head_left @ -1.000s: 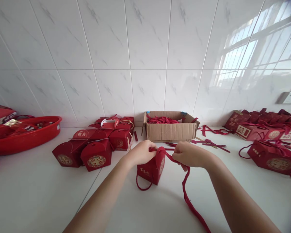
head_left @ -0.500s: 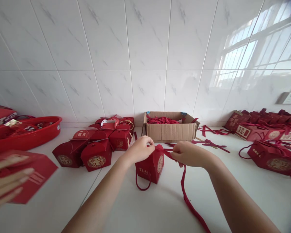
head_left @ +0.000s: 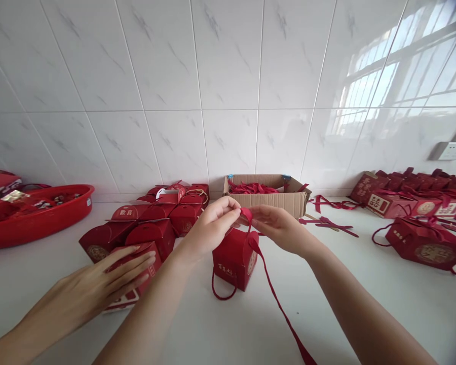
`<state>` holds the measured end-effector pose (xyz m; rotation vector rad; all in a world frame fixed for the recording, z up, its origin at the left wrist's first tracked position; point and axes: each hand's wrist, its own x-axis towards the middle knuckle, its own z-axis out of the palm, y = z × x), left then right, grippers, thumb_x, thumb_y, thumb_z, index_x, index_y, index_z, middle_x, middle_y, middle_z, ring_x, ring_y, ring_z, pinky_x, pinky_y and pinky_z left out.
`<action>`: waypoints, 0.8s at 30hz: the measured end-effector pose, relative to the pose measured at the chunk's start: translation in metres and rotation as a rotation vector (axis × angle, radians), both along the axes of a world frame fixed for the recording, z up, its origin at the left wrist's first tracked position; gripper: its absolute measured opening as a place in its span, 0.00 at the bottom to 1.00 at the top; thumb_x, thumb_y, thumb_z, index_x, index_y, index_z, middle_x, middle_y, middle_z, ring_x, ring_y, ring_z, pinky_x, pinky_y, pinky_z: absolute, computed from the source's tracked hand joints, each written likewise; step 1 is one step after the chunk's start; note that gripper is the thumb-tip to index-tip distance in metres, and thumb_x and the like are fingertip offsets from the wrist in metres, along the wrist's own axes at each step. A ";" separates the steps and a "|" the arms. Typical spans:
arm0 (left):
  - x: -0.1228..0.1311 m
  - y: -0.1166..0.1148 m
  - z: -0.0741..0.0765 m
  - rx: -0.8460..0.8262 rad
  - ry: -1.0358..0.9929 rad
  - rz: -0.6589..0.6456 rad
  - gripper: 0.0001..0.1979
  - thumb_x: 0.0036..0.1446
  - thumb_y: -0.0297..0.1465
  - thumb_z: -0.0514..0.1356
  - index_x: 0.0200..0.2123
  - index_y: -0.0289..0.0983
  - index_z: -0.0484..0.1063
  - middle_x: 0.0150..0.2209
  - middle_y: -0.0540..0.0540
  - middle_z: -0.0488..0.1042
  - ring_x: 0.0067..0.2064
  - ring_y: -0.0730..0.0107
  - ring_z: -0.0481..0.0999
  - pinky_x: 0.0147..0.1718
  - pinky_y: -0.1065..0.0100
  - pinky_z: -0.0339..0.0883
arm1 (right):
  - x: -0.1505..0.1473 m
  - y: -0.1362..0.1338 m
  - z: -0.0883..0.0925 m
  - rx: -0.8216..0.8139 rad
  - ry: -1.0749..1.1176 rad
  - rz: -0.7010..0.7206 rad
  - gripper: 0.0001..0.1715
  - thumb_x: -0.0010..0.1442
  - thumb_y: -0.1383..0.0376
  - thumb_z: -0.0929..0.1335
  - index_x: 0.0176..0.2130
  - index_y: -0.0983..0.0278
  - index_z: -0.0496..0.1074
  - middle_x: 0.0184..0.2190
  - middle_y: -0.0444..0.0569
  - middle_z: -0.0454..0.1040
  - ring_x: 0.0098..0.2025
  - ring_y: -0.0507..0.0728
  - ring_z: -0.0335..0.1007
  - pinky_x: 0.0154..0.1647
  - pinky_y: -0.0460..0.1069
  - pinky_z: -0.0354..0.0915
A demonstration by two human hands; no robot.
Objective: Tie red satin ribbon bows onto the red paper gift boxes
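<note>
A small red gift box (head_left: 233,261) with gold print and a cord handle stands upright on the white table in front of me. From its top rises a dark red ribbon (head_left: 270,284), whose long tail runs down the right side toward the table's near edge. My left hand (head_left: 218,220) pinches the ribbon just above the box. Close beside it, my right hand (head_left: 271,223) has its fingers bent round the ribbon near the same spot; its fingertips are partly hidden behind the ribbon and my left hand.
At left, another person's hand (head_left: 102,276) rests on a red box (head_left: 154,261) by grouped red boxes (head_left: 110,233). A red basin (head_left: 61,213) stands far left, a cardboard box (head_left: 268,204) of ribbons at the back. Finished-looking boxes (head_left: 427,246) and loose ribbon strips (head_left: 330,224) lie right.
My right hand has moved left to meet my left hand, bringing ribbon above the box. The other person's hand has set a red box down beside the group at left.
</note>
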<state>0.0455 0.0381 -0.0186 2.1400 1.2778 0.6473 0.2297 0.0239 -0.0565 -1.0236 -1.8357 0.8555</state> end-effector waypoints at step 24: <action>-0.026 0.043 -0.033 0.023 0.286 -0.037 0.14 0.55 0.41 0.53 0.39 0.42 0.72 0.40 0.45 0.78 0.37 0.61 0.76 0.29 0.68 0.64 | 0.023 -0.052 0.034 0.415 0.520 -0.302 0.04 0.55 0.61 0.71 0.33 0.57 0.74 0.28 0.44 0.75 0.33 0.54 0.72 0.35 0.51 0.70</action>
